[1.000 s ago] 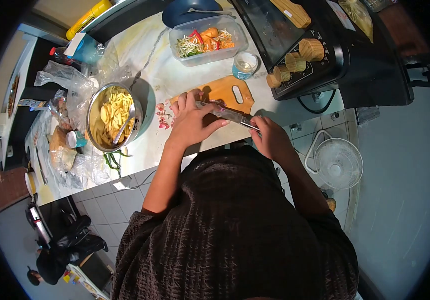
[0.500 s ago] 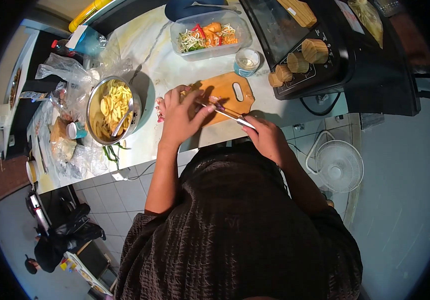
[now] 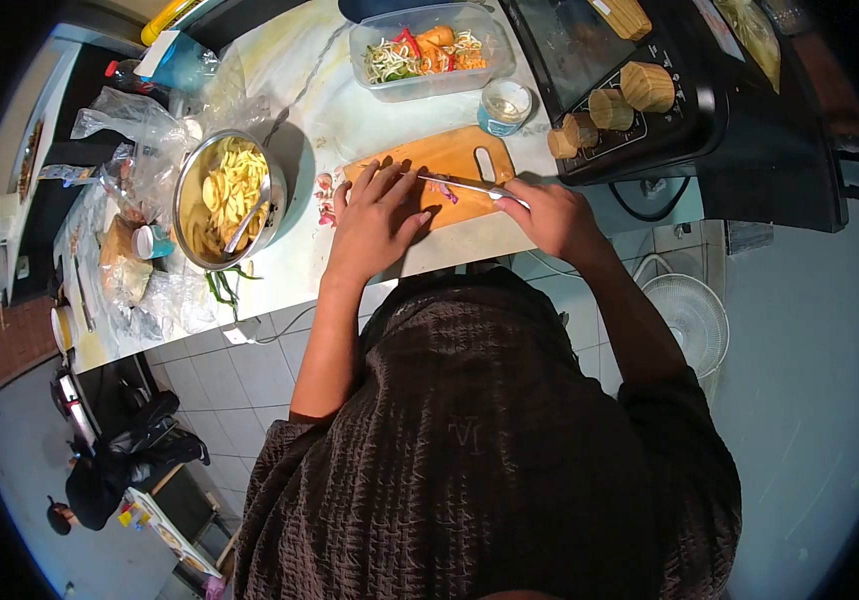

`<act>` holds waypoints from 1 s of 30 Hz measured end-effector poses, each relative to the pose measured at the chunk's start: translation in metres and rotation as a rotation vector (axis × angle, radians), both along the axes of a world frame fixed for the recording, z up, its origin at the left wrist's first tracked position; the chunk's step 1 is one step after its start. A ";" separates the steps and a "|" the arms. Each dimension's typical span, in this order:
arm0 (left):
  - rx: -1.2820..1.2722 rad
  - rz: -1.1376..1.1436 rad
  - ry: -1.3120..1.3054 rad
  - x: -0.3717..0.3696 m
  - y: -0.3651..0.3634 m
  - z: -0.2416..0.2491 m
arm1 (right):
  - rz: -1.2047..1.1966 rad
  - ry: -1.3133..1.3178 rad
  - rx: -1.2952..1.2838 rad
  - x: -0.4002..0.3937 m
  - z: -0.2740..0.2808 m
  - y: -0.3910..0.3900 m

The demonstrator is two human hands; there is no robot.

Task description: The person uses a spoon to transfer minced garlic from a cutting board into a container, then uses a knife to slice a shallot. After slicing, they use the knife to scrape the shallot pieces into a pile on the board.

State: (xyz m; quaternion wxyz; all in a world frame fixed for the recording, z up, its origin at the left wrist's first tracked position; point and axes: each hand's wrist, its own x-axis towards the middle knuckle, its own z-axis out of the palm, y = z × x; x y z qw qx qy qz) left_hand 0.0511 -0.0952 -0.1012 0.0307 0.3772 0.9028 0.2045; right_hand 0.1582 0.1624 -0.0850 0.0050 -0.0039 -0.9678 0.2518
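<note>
My right hand point(image 3: 556, 218) is closed around the white handle of a knife point(image 3: 465, 185), its blade pointing left across an orange wooden cutting board point(image 3: 470, 213). Small purple pieces that look like chopped shallot point(image 3: 447, 192) lie beside the blade. My left hand point(image 3: 378, 225) rests on the board's left part, fingers stretched forward and slightly apart, the fingertips close to the knife tip. Whether anything lies beneath those fingers is hidden. Reddish-white peelings point(image 3: 326, 200) are on the counter just left of the board.
Left stands a metal bowl point(image 3: 185, 205) of yellow slices with a spoon point(image 3: 251, 222); green chillies point(image 3: 220, 288) lie below it. Behind the board are a small tub point(image 3: 503, 112) and a clear container point(image 3: 370, 82) of vegetables. A black oven point(image 3: 680, 130) stands right. Plastic bags point(image 3: 140, 135) crowd the left.
My right hand has moved up and right, and the knife has turned to lie flatter across the board. My left hand has lowered, its fingers now resting flatter on the board.
</note>
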 end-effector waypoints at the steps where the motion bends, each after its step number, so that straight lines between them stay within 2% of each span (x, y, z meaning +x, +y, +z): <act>1: 0.001 0.003 -0.001 0.001 0.000 0.000 | 0.006 0.016 0.020 -0.001 0.001 0.000; 9: 0.095 -0.024 -0.014 0.004 0.001 -0.002 | 0.035 0.008 0.054 -0.001 -0.010 -0.002; 16: 0.076 -0.046 0.017 0.005 0.007 -0.003 | 0.022 -0.005 0.067 0.001 -0.038 0.000; 20: 0.067 -0.050 0.013 0.005 0.004 0.000 | 0.047 0.032 0.052 -0.004 -0.028 0.005; 30: 0.091 -0.033 -0.039 0.007 0.001 0.002 | 0.023 -0.103 0.157 -0.004 0.000 -0.003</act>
